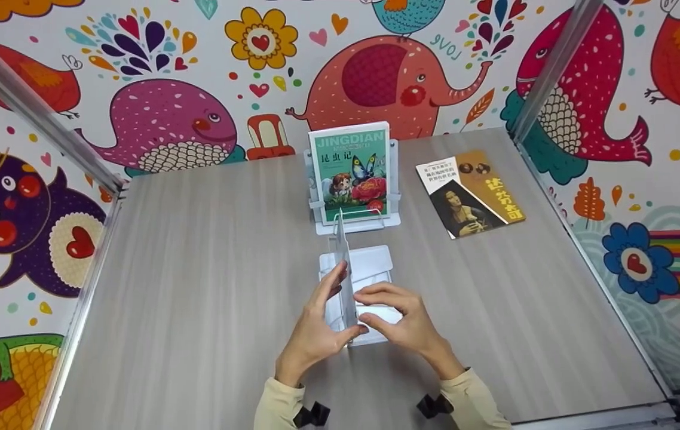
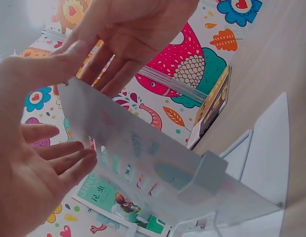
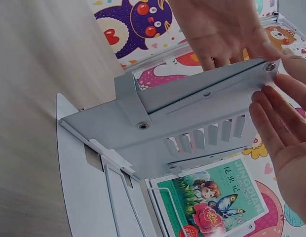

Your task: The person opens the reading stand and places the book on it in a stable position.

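A pale metal book stand (image 1: 370, 261) sits in front of the person, its base flat on the table. Its slotted panel (image 3: 192, 111) stands upright, seen nearly edge-on in the head view. My left hand (image 1: 315, 334) holds this panel from the left, fingers along that face and thumb at the near edge. From the right, my right hand (image 1: 406, 316) has its loosely bent fingertips and thumb at the opposite face, by the corner. A bent bracket (image 3: 131, 101) juts from the panel, and thin wire holders (image 3: 124, 197) show near the base.
Behind it, a second book stand (image 1: 395, 179) bears a green insect book (image 1: 349, 161). A book with a portrait cover (image 1: 470, 194) lies flat at the right on the wooden table (image 1: 196, 286). Cartoon-printed walls (image 1: 167, 119) with metal rails enclose the table.
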The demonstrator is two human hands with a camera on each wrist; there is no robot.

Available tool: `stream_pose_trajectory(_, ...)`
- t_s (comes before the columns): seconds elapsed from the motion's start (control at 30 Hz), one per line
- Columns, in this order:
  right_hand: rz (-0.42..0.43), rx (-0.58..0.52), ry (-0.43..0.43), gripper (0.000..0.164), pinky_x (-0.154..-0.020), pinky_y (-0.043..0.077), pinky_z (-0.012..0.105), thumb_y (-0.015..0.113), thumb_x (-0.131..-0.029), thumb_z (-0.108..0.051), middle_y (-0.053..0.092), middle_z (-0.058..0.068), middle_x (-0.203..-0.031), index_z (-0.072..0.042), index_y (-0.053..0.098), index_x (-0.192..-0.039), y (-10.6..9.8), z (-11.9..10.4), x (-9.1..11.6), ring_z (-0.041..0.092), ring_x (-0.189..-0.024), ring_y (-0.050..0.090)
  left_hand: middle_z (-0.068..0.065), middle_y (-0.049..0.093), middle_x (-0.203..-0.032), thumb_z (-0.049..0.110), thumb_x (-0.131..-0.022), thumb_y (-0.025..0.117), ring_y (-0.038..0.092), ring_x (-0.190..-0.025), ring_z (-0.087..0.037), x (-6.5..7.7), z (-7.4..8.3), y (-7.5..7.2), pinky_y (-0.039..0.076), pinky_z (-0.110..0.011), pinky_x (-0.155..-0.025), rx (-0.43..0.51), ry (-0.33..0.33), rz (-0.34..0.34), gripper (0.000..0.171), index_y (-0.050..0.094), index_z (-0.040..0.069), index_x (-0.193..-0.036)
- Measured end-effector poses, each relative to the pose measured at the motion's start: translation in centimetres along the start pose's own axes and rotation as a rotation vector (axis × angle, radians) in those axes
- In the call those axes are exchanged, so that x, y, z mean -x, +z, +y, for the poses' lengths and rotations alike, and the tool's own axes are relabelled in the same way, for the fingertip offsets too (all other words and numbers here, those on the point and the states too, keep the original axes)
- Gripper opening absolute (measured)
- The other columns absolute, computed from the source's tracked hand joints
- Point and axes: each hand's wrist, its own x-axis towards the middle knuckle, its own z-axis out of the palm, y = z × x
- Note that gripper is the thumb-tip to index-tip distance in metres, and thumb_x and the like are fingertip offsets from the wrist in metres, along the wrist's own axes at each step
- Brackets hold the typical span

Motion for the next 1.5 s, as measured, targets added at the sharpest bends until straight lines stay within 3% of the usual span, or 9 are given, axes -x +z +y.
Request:
stream_pose_trajectory(0.17,-0.010,0.012,-0.005,0.031,-0.093,0.057,0.023,0.074,-0.084,0.008,0.074,0.014,-0.109,0.001,0.074,-0.114,-0.2,0.0,-0.1,0.021,-0.103,0.071,-0.012,0.044,-0.158,0.012,-0.075,0.090,0.049,-0.141,-0.029,-0.1,0.2,0.1,0.048,-0.043,-0.110,-0.003,0.002,-0.002,0.101,0.032,0.007,-0.158)
stream_pose_trajectory(0.43,-0.014,0.003,-0.007,0.034,-0.094,0.057,0.026,0.069,-0.086,0.011,0.075,0.016,-0.112,0.001,0.073,-0.118,-0.4,0.7,0.2,0.022,-0.107,0.071,-0.011,0.052,-0.151,0.006,-0.078,0.084,0.059,-0.130,-0.028,0.4,0.4,0.7,0.055,-0.040,-0.101,-0.047,0.067,0.049,0.088,0.039,0.005,-0.154)
stream_pose_trajectory(0.57,-0.008,0.040,0.103,0.022,-0.085,0.061,0.028,0.069,-0.090,0.005,0.075,0.012,-0.104,-0.002,0.075,-0.110,-0.5,2.0,0.5,0.020,-0.096,0.072,-0.013,0.053,-0.149,0.006,-0.079,0.083,0.061,-0.128,-0.028,0.6,0.3,0.8,0.056,-0.038,-0.099,-0.048,0.064,0.061,0.086,0.039,0.005,-0.153)
stream_pose_trajectory(0.73,-0.100,0.254,0.315,0.008,-0.073,0.061,0.028,0.074,-0.089,-0.001,0.074,0.005,-0.090,-0.004,0.076,-0.096,-0.4,4.8,1.4,0.015,-0.081,0.071,-0.020,0.053,-0.149,0.004,-0.080,0.083,0.060,-0.128,-0.036,0.8,0.0,0.9,0.056,-0.040,-0.099,-0.008,0.058,0.070,0.085,0.039,-0.001,-0.152)
stream_pose_trajectory(0.93,-0.143,0.483,0.420,0.009,-0.069,0.060,0.030,0.079,-0.080,0.006,0.070,0.008,-0.081,-0.002,0.076,-0.085,0.0,6.9,2.3,0.019,-0.075,0.068,-0.023,0.054,-0.147,0.004,-0.081,0.081,0.059,-0.129,-0.038,0.9,-0.2,0.9,0.055,-0.040,-0.100,0.011,0.081,0.066,0.079,0.042,-0.004,-0.150)
stream_pose_trajectory(1.07,-0.148,0.541,0.473,0.012,-0.067,0.057,0.028,0.079,-0.079,0.006,0.067,0.004,-0.078,-0.005,0.077,-0.080,0.0,7.3,2.5,0.016,-0.073,0.065,-0.022,0.055,-0.145,0.006,-0.080,0.082,0.063,-0.125,-0.035,0.9,-0.2,0.8,0.057,-0.039,-0.097,-0.012,0.094,0.072,0.077,0.047,-0.003,-0.148)
stream_pose_trajectory(1.33,-0.164,0.601,0.435,0.010,-0.065,0.054,0.029,0.078,-0.082,0.004,0.065,0.003,-0.078,-0.006,0.076,-0.082,0.1,7.6,2.7,0.013,-0.070,0.059,-0.019,0.055,-0.146,0.007,-0.080,0.083,0.065,-0.122,-0.034,1.0,-0.2,0.8,0.058,-0.041,-0.095,-0.007,0.072,0.079,0.076,0.048,-0.001,-0.148)
stream_pose_trajectory(1.5,-0.166,0.696,0.348,0.009,-0.063,0.051,0.033,0.076,-0.082,0.004,0.060,0.005,-0.075,-0.004,0.072,-0.080,0.5,7.9,3.0,0.017,-0.069,0.055,-0.018,0.055,-0.146,0.007,-0.081,0.082,0.064,-0.122,-0.035,1.0,-0.2,0.9,0.057,-0.040,-0.096,-0.002,0.060,0.087,0.075,0.049,0.000,-0.148)
